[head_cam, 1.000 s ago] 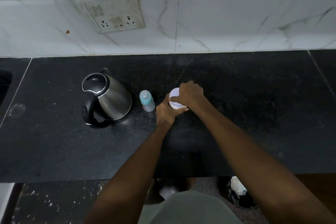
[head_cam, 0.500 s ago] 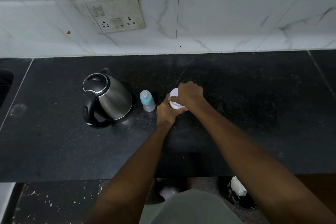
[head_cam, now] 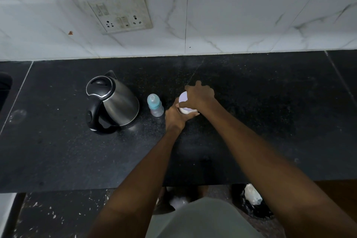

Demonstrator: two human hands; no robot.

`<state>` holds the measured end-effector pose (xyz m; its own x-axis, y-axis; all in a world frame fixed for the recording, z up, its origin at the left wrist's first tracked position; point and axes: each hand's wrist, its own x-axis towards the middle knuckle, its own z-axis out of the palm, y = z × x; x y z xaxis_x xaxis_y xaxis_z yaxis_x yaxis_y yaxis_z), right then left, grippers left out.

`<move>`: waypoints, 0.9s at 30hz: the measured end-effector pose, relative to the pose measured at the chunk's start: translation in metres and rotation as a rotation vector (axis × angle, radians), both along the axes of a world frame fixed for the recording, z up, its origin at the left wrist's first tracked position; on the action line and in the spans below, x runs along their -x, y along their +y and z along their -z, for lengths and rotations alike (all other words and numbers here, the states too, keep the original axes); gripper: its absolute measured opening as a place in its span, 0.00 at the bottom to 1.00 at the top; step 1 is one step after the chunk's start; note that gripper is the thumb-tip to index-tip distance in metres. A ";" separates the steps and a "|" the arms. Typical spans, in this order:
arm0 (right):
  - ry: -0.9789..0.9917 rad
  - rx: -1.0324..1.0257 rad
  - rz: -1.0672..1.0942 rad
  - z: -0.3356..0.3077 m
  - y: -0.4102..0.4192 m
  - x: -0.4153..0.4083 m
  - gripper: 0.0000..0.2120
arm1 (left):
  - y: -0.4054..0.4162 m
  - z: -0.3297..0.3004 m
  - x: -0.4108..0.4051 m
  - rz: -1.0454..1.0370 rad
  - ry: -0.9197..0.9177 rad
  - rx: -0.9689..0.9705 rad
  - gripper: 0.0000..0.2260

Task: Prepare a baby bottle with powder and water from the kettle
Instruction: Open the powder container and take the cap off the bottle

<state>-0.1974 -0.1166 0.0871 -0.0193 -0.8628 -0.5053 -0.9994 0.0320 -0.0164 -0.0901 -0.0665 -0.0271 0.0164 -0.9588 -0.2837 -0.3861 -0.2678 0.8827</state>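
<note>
A person stands at a dark stone counter, both hands working on a white powder tub; the left hand wraps round the tub's body from the near side, while the right hand curls over its pale lid, apparently twisting it off; whether the lid is loose yet cannot be told. Just left of the tub, the small baby bottle stands upright with its teal cap on, untouched; beyond it the steel kettle sits with its lid down, black handle toward the viewer. By this evidence the job has barely begun; no powder appears to have reached the bottle, which must first be uncapped; scooping, pouring from the kettle and resealing all remain. A wall socket hangs above.
</note>
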 end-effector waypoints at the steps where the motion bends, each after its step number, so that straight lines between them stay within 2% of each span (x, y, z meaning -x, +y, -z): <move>1: 0.003 -0.004 0.005 0.001 0.002 -0.001 0.42 | 0.000 0.000 0.001 0.001 -0.005 0.000 0.45; 4: -0.049 0.001 -0.013 0.000 0.003 -0.001 0.38 | -0.001 -0.001 0.001 0.004 -0.012 -0.001 0.45; 8: -0.122 -0.084 -0.153 -0.006 -0.002 0.002 0.36 | -0.002 0.004 -0.001 0.009 -0.013 0.004 0.45; 11: -0.156 -0.129 -0.167 -0.005 -0.004 0.002 0.41 | -0.002 0.005 -0.002 0.014 -0.019 0.003 0.42; 14: -0.128 -0.130 -0.131 -0.001 -0.005 0.001 0.45 | -0.001 0.001 -0.001 0.021 0.009 0.002 0.44; 18: -0.011 -0.067 -0.143 0.003 -0.003 0.000 0.41 | -0.002 0.003 -0.001 0.013 -0.002 0.000 0.46; 22: -0.084 -0.009 -0.161 0.004 -0.002 0.001 0.36 | -0.003 0.004 -0.001 0.014 -0.021 0.000 0.47; 27: -0.251 -0.001 -0.116 0.005 -0.003 0.013 0.39 | -0.003 0.006 -0.001 0.011 -0.026 -0.004 0.46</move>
<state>-0.2108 -0.1191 0.0826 0.2053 -0.8514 -0.4826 -0.9610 -0.0822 -0.2639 -0.0896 -0.0695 -0.0329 0.0130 -0.9577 -0.2876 -0.4115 -0.2672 0.8713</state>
